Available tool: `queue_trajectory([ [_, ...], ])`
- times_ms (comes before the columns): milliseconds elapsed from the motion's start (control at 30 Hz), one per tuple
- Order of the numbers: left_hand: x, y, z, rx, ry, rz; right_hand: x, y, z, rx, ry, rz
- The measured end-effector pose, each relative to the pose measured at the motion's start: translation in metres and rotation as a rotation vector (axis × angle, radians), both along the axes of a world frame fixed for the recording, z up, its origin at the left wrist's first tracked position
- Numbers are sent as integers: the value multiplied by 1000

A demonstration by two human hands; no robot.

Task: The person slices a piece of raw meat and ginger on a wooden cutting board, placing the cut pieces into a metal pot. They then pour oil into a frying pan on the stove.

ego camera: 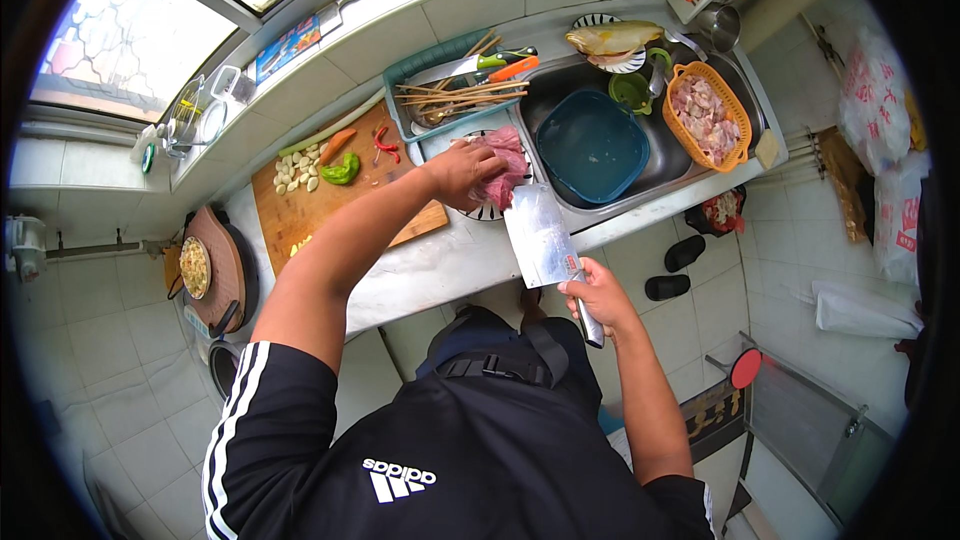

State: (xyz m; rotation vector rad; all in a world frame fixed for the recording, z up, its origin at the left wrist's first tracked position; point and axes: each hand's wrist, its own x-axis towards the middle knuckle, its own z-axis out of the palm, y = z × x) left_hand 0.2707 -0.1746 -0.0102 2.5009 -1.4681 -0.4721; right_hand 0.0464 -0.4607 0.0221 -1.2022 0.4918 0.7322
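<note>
My left hand (466, 174) grips a piece of raw red meat (504, 163) over a black-and-white patterned plate (480, 211). Low at the counter's front edge, my right hand (598, 298) is closed around the handle of a cleaver (538, 234), its broad blade tilted up with the tip close to the meat and plate. Left of the plate lies a wooden cutting board (409, 229), partly hidden by my left forearm. On it are garlic cloves (298, 171), a green pepper (341, 169), a carrot piece (338, 145), red chilli (386, 145) and a long green stalk (330, 122).
A teal basket (397, 109) behind the plate holds chopsticks and knives. In the steel sink (660, 152) at right are a blue basin (592, 146) and an orange basket (742, 116) of cut raw meat. A fish (615, 36) lies on a plate behind them.
</note>
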Motion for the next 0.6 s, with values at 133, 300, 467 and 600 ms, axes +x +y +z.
queue_trajectory([
  [133,-15,1,-19,-160,-84,114,4,3,8,85,16,-44],
  [300,-20,-1,-34,-258,-129,297,2,2,7,137,26,-103],
  [467,-11,-7,-21,-289,-106,336,1,-3,4,56,-22,-98],
  [600,8,-8,12,-311,75,506,1,-6,-1,-63,-62,-115],
])
